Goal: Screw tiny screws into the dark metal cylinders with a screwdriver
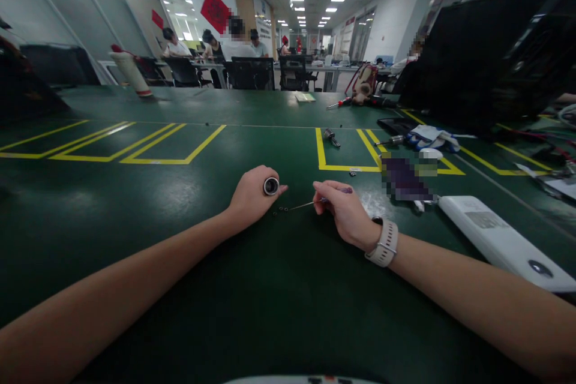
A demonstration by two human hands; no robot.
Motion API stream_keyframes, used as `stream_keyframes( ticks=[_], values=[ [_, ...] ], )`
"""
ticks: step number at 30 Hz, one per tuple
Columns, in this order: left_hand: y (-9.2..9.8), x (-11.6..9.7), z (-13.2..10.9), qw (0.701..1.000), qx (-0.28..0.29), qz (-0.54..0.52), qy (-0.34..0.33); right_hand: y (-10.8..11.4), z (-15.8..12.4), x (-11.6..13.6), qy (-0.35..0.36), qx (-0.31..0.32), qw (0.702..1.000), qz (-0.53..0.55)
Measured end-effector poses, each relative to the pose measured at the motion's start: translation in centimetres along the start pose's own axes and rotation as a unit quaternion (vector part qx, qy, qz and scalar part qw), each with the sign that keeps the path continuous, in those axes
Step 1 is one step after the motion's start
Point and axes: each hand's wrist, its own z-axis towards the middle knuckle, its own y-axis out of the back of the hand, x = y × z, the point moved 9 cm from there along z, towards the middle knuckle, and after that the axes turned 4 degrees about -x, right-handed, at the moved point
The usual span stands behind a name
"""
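Note:
My left hand (252,195) is closed around a hollow metal cylinder (270,186), its round open end facing me. Pinched in the fingers of my right hand (344,207) is a slim tool with a purple handle (345,190) and a long thin metal shaft (302,206). That shaft points left, its tip close to several tiny ring-like parts (281,209) on the green table (252,306). These parts lie just below the left hand's fingertips. What kind of tool it is, I cannot tell.
Yellow tape marks (346,168) run across the table. Toward the right are a metal fitting (332,137), a glove (432,137), a blurred phone-like slab (405,179) and a long white device (499,234). A screwdriver (335,105) lies farther back. A white cylinder (130,72) stands far left. People sit beyond.

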Motion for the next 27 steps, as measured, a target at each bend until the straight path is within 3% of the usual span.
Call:
stream_keyframes(
  ticks=[3, 9, 13, 15, 17, 19, 23, 25, 27],
  values=[
    [1.3, -0.1, 0.4, 0.999, -0.020, 0.043, -0.009, -0.2, 0.0, 0.0, 0.001, 0.015, 1.000, -0.009],
    [3.0, 1.9, 0.8, 0.995, -0.019, 0.040, 0.092, -0.5, -0.2, 0.1, 0.005, 0.025, 0.999, -0.036],
    [4.1, 2.1, 1.0, 0.990, -0.046, -0.025, 0.127, -0.7, -0.2, 0.4, 0.025, 0.034, 0.995, -0.091],
    [4.1, 2.2, 0.8, 0.978, -0.046, -0.102, 0.175, -1.1, -0.3, 1.2, 0.051, 0.049, 0.986, -0.148],
    [3.3, 2.4, 0.3, 0.938, -0.019, -0.222, 0.264, -1.5, -0.3, 2.3, 0.070, 0.061, 0.969, -0.227],
    [2.2, 2.0, -0.5, 0.874, 0.015, -0.341, 0.346, -1.8, -0.5, 3.5, 0.079, 0.062, 0.943, -0.318],
    [1.4, 0.1, -1.6, 0.757, 0.032, -0.487, 0.435, -3.1, -1.1, 5.4, 0.119, 0.094, 0.887, -0.436],
    [1.8, -0.6, -2.2, 0.715, 0.009, -0.520, 0.466, -3.4, -1.2, 5.4, 0.121, 0.100, 0.885, -0.439],
    [2.4, -1.1, -3.0, 0.686, -0.019, -0.542, 0.485, -3.3, -1.1, 4.8, 0.110, 0.097, 0.900, -0.410]
  ],
)
